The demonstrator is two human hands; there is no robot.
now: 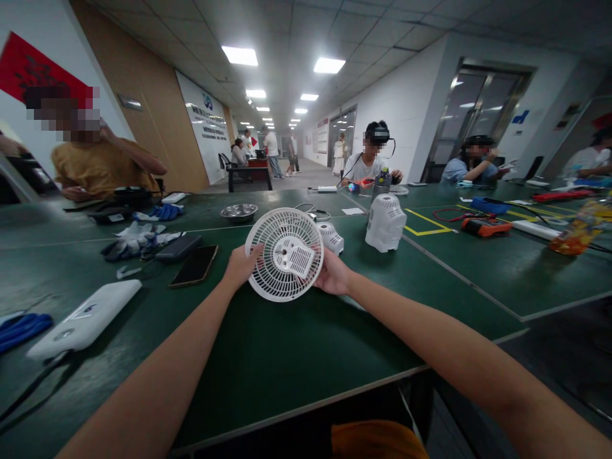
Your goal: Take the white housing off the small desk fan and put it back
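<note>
Between my two hands, raised above the green table (296, 357), is a round white fan grille (268, 280) with a vented plate at its centre. My left hand (240, 268) grips its left rim, the thumb lying over the slats. At the right edge my right hand (333, 273) holds it, with the fingers partly hidden behind the grille. Just behind the right hand sits a small white vented housing (331, 237), partly covered by the grille. A larger white plastic housing (385, 223) stands upright farther to the right.
To the left lie a dark phone (195, 266), a white power bank (86, 319), gloves (143, 239) and a metal bowl (239, 211). An orange multimeter (485, 226) and a bottle (581, 229) are at the right. Co-workers sit across the table.
</note>
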